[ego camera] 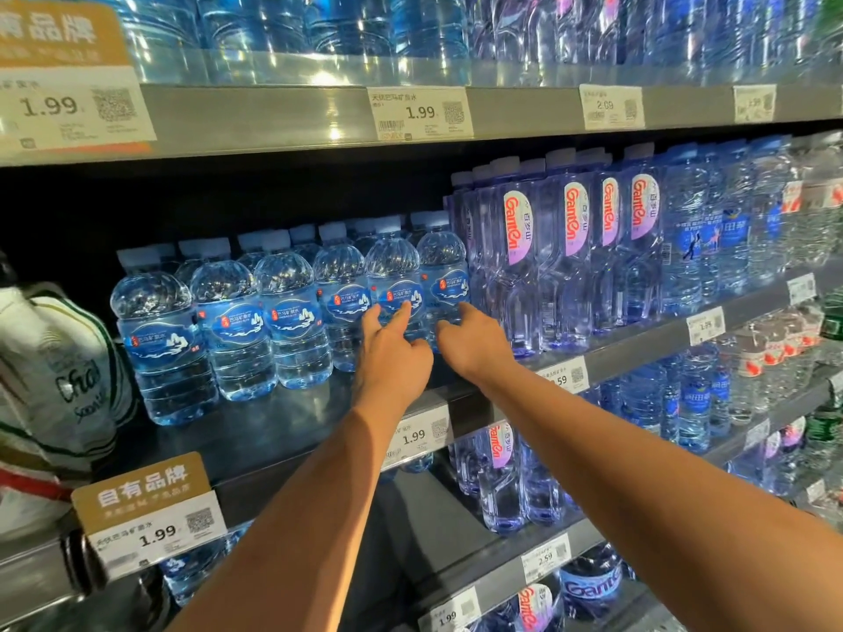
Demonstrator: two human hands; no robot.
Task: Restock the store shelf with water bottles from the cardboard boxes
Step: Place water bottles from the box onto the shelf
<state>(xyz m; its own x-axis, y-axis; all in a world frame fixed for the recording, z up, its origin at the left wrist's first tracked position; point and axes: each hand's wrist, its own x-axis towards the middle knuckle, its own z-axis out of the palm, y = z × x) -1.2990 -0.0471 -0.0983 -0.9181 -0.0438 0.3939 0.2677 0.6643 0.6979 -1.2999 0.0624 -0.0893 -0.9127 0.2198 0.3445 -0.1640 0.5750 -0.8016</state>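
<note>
Shelving: a grey metal store shelf unit (283, 431) is running across the whole view in tiers. Each tier is carrying bottled water.
Upper tier: large clear plastic water packs (319, 34) are sitting above, cut off at the top edge.
Short bottles: a row of squat clear plastic water bottles (228, 321) with white caps and blue mountain labels is standing on the middle tier, left of centre, several rows deep. The front row is sitting back from the shelf lip.
Tall bottles: slim clear bottles with pink and white Ganten labels (565, 257) are standing just beside the short row, on its right.
Far bottles: ribbed clear bottles with blue labels (693, 239) are filling the tier further right.
Bag: a white printed bag with green trim (54, 371) is showing at the left edge.
Left hand: the left hand (392, 353) is reaching in with thumb and forefinger spread wide. Its fingertips are touching the blue label of the second short bottle from the right, holding nothing.
Right hand: the right hand (470, 339) is lying just beside it with fingers loosely stretched, touching the rightmost short bottle (444, 275), not gripping it.
Brand sign: a brown card with white Chinese characters (141, 488) is hanging on the shelf edge at lower left.
Price tags: white paper tags reading 1.99 (157, 535) are lining the shelf edges.
</note>
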